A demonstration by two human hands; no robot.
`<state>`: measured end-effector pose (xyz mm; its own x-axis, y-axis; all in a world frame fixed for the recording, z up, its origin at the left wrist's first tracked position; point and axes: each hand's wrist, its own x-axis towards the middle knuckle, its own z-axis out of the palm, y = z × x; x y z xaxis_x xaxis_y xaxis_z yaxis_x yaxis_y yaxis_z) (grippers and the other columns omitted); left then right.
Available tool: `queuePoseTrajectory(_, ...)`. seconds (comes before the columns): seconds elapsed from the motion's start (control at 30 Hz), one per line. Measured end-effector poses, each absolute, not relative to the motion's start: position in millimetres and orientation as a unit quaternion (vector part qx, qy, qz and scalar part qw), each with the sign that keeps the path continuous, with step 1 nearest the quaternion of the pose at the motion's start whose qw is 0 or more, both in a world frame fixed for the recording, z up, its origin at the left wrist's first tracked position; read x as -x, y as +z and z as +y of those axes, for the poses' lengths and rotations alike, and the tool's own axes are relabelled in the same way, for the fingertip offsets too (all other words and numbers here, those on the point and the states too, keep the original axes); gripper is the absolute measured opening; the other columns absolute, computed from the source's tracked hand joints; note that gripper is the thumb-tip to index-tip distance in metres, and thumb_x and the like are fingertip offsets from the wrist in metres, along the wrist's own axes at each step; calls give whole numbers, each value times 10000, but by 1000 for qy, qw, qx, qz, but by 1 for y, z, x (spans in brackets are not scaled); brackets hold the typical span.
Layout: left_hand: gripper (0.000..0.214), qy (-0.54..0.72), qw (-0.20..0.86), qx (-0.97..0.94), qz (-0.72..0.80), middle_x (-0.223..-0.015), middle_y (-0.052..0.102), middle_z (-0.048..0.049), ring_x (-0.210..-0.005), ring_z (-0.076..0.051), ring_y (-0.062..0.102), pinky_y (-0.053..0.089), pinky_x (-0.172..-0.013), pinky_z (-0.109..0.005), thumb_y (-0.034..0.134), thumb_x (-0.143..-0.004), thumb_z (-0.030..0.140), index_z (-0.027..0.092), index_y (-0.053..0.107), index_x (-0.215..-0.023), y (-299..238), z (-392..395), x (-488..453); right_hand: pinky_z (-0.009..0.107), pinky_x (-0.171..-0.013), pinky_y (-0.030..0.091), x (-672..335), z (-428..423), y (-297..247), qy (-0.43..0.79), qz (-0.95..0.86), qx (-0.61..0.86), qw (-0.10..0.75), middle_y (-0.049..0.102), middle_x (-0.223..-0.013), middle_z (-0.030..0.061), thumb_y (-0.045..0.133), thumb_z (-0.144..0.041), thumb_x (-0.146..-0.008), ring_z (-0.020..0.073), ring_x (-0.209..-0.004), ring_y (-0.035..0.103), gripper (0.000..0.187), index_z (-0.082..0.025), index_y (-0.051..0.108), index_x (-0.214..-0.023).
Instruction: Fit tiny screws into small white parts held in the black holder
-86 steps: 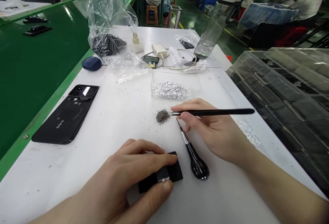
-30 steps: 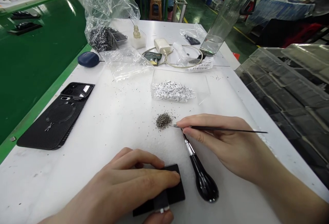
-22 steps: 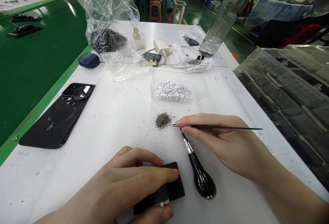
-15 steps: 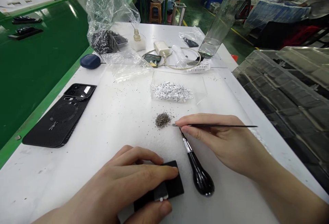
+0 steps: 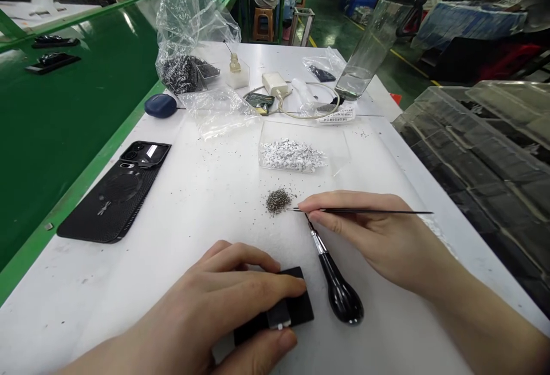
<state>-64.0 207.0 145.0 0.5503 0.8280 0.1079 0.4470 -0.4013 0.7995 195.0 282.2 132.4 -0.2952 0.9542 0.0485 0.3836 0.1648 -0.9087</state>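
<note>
My left hand [image 5: 240, 306] is closed around a flat black block [image 5: 301, 303] low in the view, with a small white piece showing at its near side. Pinched between the fingers of my right hand [image 5: 369, 231] are thin dark tweezers [image 5: 382, 211]. Their tips reach the right edge of a pile of tiny metallic screws [image 5: 278, 200]. Between my hands lies a screwdriver [image 5: 341, 289] with a bulb-shaped black handle, its shaft pointing toward the pile. Behind the pile, a clear tray [image 5: 339, 151] holds many small white pieces [image 5: 292, 155].
A black phone case [image 5: 116, 191] and a dark blue rounded case [image 5: 160, 105] lie at the left. Plastic bags [image 5: 193, 25], a small bottle [image 5: 234, 63], a white charger [image 5: 275, 84] with cable and a tilted water bottle [image 5: 365, 48] stand farther back. Compartmented boxes [image 5: 476, 180] flank the right side.
The whole view has shifted slightly, so things appear a little farther right. Both hands keep their holds, and the tweezer tips stay beside the screw pile.
</note>
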Motion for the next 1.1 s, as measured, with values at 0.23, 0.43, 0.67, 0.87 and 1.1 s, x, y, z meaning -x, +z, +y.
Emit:
queuePoseTrajectory(0.23,485,302,401,-778,378,-1155,863,38,-1134,-204,761,620,-1075,-278,734,-1000,157,379,730,-1431,139,207,60,321,-964,737,-195,283,133,420,-692,485,331,911,-1106,-29,812,-335,-962,259,-1091,870,111,-338,918,-997)
queuePoseTrajectory(0.43,557,304,399,-780,376,-1193,841,51,-1146,-181,745,611,-1051,-236,727,-988,130,410,697,-1469,137,207,60,331,-1010,718,-195,282,133,396,-702,500,318,907,-1132,-45,796,-396,-984,261,-1138,857,131,-349,914,-1015)
queuePoseTrajectory(0.67,605,238,382,-809,379,-1284,809,85,-1195,-143,731,617,-986,-173,695,-1026,135,458,604,-1529,144,207,64,262,-995,701,-196,283,131,392,-705,501,315,905,-1131,-81,789,-406,-989,215,-1135,855,126,-378,909,-1014)
queuePoseTrajectory(0.87,583,244,391,-803,378,-1290,809,104,-1201,-125,722,591,-1021,-161,688,-1047,141,461,604,-1527,145,207,63,230,-989,692,-197,283,132,396,-703,503,310,903,-1140,-97,796,-416,-981,204,-1152,851,118,-402,910,-1008)
queuePoseTrajectory(1.1,507,308,415,-774,367,-1220,835,75,-1165,-151,717,556,-1072,-196,723,-1028,160,402,689,-1473,134,207,60,226,-974,697,-195,283,131,398,-689,517,314,903,-1138,-99,811,-456,-969,202,-1134,855,115,-416,910,-1011)
